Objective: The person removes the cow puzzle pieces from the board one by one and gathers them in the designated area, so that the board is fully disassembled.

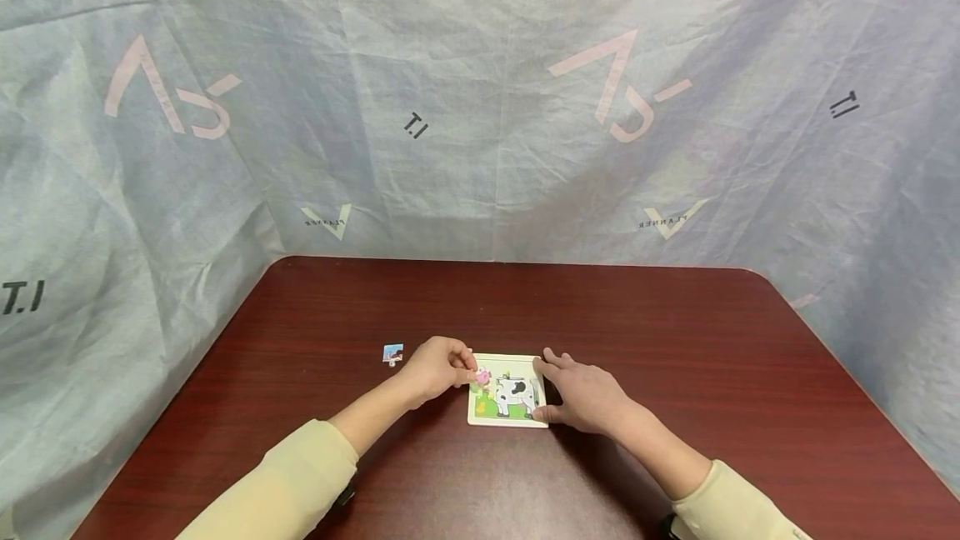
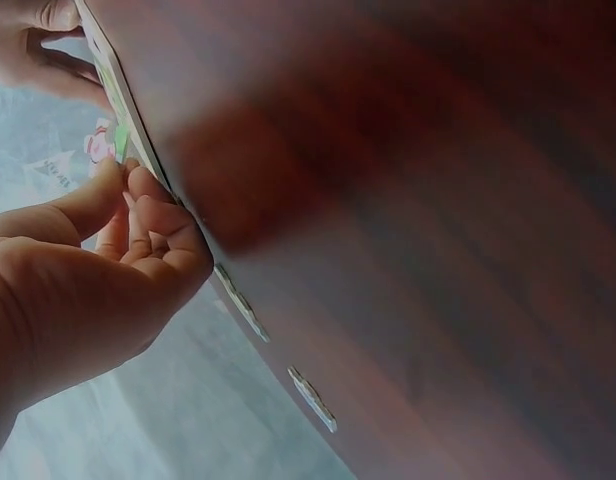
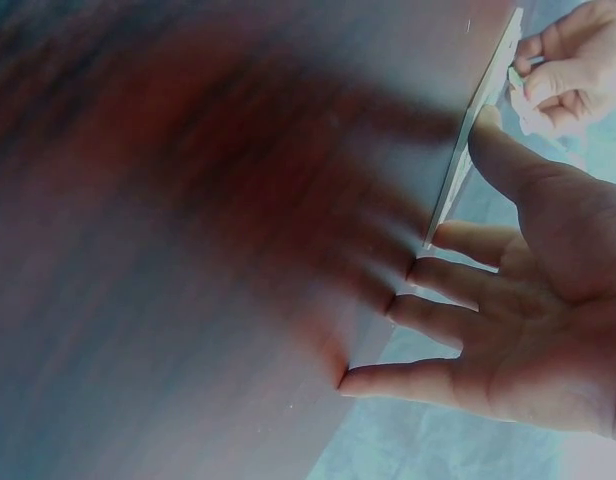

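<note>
A pale-framed jigsaw tray (image 1: 508, 422) with a black-and-white cow picture (image 1: 516, 397) lies flat on the table. At the tray's left side my left hand (image 1: 437, 369) pinches a puzzle piece (image 1: 483, 377) with a pink cow muzzle on it, between thumb and fingertips. The left wrist view shows this piece (image 2: 100, 145) tilted up off the tray. My right hand (image 1: 588, 394) rests at the tray's right edge, thumb and index finger touching the frame. Its fingers (image 3: 403, 380) are spread and fairly straight, the others reaching the tabletop.
A loose puzzle piece (image 1: 392, 353) with a blue and brown print lies left of the left hand. In the left wrist view two loose pieces lie on the table, one nearer the hand (image 2: 242, 302) and another (image 2: 312, 399) farther off. Grey printed cloth (image 1: 480, 107) hangs behind the dark red table (image 1: 675, 323).
</note>
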`<state>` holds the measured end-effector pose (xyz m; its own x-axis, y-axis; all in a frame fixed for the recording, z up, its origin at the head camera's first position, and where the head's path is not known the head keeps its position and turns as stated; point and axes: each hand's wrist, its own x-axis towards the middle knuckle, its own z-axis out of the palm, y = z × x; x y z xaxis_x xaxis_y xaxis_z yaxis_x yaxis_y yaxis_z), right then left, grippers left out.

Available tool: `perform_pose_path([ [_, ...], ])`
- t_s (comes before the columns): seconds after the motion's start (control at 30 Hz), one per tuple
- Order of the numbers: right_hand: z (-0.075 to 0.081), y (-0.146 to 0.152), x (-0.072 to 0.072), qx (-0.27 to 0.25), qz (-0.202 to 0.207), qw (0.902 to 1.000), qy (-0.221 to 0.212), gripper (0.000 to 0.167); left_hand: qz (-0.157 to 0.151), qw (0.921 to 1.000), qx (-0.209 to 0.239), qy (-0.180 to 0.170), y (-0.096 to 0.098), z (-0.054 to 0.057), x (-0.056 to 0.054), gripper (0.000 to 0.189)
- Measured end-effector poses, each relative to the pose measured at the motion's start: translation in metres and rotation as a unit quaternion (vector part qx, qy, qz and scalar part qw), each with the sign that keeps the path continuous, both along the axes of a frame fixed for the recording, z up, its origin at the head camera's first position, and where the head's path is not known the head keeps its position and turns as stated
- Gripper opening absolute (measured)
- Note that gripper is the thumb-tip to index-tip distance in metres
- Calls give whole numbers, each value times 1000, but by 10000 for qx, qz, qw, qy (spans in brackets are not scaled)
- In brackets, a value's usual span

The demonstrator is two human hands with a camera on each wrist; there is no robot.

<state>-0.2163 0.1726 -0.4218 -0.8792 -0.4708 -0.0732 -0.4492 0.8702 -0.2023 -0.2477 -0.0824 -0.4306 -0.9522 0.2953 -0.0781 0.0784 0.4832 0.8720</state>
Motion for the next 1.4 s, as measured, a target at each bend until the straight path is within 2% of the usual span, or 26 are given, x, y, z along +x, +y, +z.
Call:
perform_pose_path([
  [0.37, 0, 0, 1, -39, 6, 10000, -19, 77, 196, 9997, 47, -162, -18, 2, 0, 3],
  [0.73, 2, -1, 1, 22, -18, 10000, -59, 77, 788, 9964, -201, -239, -61, 2, 6, 5],
  [1.0, 2, 0, 2, -7, -4, 9999, -151, 78, 979, 9936, -430, -359, -89, 3, 12, 7],
  [1.23, 1, 1, 1, -19, 10, 9999, -128, 78, 1100, 9928, -240, -409, -108, 3, 14, 9],
  [1.4, 1, 1, 1, -19, 55, 10000, -49, 78, 1317, 9898, -370, -399, -118, 3, 15, 8],
])
